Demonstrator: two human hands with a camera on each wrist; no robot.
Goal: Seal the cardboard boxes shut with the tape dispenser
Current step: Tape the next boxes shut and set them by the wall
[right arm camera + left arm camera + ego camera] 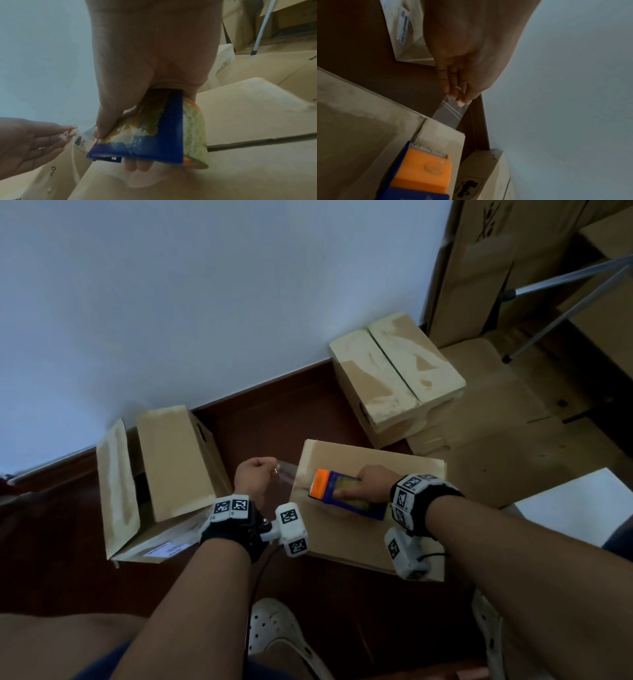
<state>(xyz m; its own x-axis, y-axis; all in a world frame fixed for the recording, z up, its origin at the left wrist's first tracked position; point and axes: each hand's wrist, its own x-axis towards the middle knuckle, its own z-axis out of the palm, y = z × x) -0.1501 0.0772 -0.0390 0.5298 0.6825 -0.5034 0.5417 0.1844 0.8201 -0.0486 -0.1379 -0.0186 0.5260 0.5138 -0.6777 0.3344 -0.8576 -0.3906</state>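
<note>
A closed cardboard box (pixel 404 474) lies on the floor in front of me, its flaps meeting along a seam (pixel 257 140). On its top rests a blue and orange tape dispenser (pixel 342 491) (pixel 423 173) (pixel 154 135), gripped by my right hand (pixel 371 482) (pixel 149 67) with fingers curled round the roll. My left hand (pixel 257 474) (pixel 462 81) (pixel 34 139) pinches the free end of the clear tape (pixel 286 472) (pixel 450 113), stretched out past the box's left edge.
An open box (pixel 164 470) with raised flaps lies to the left. Another closed box (pixel 394 378) sits by the white wall (pixel 205 302). Flattened cardboard (pixel 513 433) and tall cartons (pixel 479 268) fill the right, with a metal tripod leg (pixel 555 326). My white shoe (pixel 274 631) is below.
</note>
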